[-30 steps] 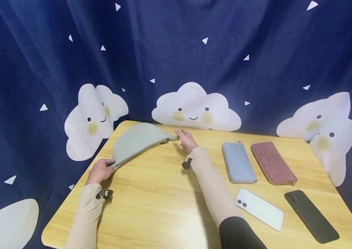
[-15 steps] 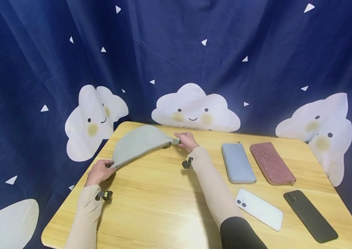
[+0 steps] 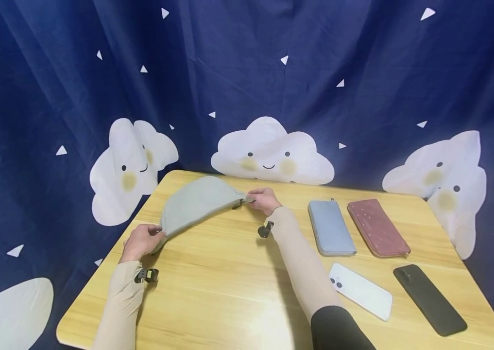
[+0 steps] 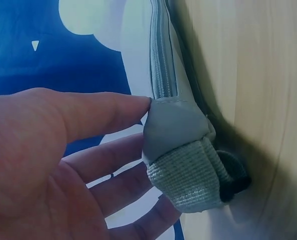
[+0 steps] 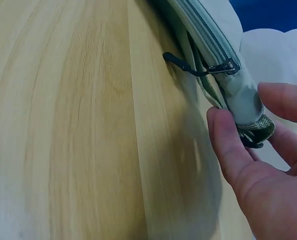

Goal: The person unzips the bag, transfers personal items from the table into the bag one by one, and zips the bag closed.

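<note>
A pale grey-green belt bag (image 3: 198, 201) lies toward the back left, its curved side facing away from me. My left hand (image 3: 141, 241) pinches the bag's left end; in the left wrist view the thumb meets it beside the end of the zip (image 4: 162, 55), with the other fingers behind. A woven strap (image 4: 186, 175) is folded at that end. On the opposite end, my right hand (image 3: 265, 200) holds the narrow tip between thumb and fingers. The right wrist view shows the zip slider (image 5: 226, 67) at this end, with a dark cord pull (image 5: 177, 62) hanging off it.
To the right on the wooden table (image 3: 212, 291) lie a light blue wallet (image 3: 332, 227) and a dark red wallet (image 3: 379, 227). Nearer me are a white phone (image 3: 362, 291) and a black phone (image 3: 430, 299). A blue curtain (image 3: 247, 58) hangs behind the table.
My right hand has come slightly nearer and its fingers have closed in on the bag's tip. The bag's right end has shifted a little nearer. My left hand stays at its end.
</note>
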